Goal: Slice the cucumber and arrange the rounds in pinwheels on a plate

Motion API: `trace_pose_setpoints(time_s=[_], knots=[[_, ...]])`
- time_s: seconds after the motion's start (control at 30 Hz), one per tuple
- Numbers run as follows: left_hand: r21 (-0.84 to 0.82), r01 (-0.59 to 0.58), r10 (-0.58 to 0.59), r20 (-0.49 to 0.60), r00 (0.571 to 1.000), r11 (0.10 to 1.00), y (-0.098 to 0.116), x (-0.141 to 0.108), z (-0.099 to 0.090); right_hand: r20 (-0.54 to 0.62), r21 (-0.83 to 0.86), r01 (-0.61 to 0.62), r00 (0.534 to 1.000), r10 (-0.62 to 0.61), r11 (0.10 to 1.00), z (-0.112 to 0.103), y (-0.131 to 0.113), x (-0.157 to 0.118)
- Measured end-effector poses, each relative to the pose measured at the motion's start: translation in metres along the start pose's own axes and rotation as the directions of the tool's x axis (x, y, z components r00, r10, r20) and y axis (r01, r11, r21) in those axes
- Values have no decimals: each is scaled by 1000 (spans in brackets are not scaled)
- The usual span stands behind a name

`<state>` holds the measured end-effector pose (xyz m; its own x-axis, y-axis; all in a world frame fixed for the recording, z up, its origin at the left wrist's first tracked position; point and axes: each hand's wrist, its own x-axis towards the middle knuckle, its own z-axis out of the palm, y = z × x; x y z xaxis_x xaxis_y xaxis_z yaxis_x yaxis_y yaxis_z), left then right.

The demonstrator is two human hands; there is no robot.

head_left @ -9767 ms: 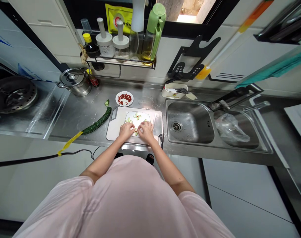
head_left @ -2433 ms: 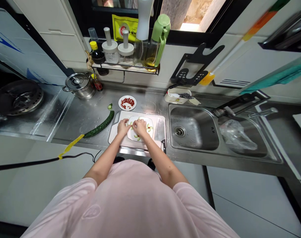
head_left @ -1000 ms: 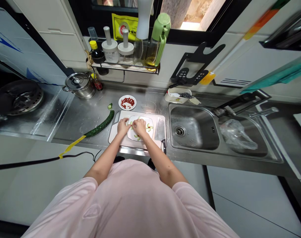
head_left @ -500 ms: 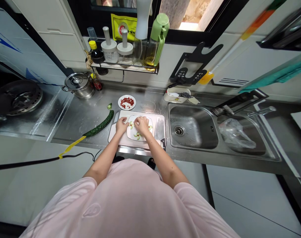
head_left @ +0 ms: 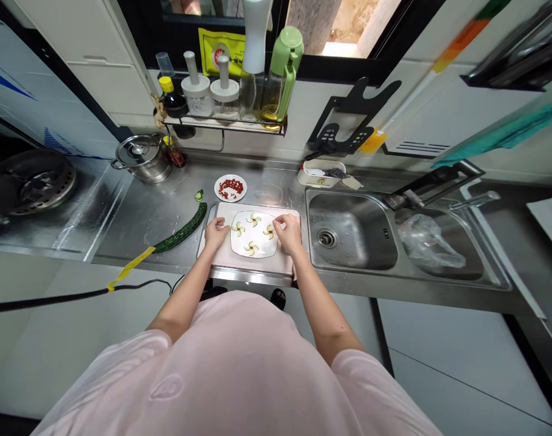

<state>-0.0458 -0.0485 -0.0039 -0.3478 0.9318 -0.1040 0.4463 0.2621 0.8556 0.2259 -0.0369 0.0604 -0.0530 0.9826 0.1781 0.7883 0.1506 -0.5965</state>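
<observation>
A white squarish plate [head_left: 254, 237] lies on a pale cutting board [head_left: 280, 265]. On it are several pinwheel shapes made of thin cucumber slices [head_left: 251, 248] with small red centres. At the plate's left side is my left hand [head_left: 216, 234], its thumb and fingers slightly apart with nothing seen between them. My right hand [head_left: 289, 232] is at the right rim beside the rightmost pinwheel, thumb and fingertips drawn together; anything in them is too small to make out. Behind the board sits a small white dish [head_left: 231, 198] of red bits.
A cucumber [head_left: 180, 232] lies left of the board, with a cucumber piece [head_left: 199, 195] behind it. Farther left stands a lidded steel pot [head_left: 143, 160]. The sink [head_left: 352, 233] is to the right, and a rack of seasoning jars [head_left: 225, 100] hangs above the counter.
My right hand has moved right, from over the top of the plate to its right rim, uncovering the top pinwheel. My left hand has shifted slightly left.
</observation>
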Motion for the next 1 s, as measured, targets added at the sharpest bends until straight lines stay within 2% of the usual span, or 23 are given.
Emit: trace_pose_setpoints(time_s=[0.1, 0.4, 0.6, 0.77, 1.0], knots=[[-33, 27, -26, 17, 1000, 999, -2, -6, -2, -13, 30, -4, 1000, 4, 1000, -6, 11, -9], [-90, 94, -84, 104, 991, 992, 0, -24, -9, 31, 45, -189, 982, 188, 981, -2, 20, -45], [-55, 123, -113, 163, 980, 991, 1, -34, -10, 118, -4, -401, 909, 399, 916, 11, 18, -67], [-59, 171, -151, 255, 955, 983, -1, -39, -7, 206, -8, -459, 869, 451, 888, 28, 19, -77], [-119, 245, -191, 344, 919, 962, -2, -41, -1, 245, 23, -527, 827, 507, 849, 44, 20, -78]])
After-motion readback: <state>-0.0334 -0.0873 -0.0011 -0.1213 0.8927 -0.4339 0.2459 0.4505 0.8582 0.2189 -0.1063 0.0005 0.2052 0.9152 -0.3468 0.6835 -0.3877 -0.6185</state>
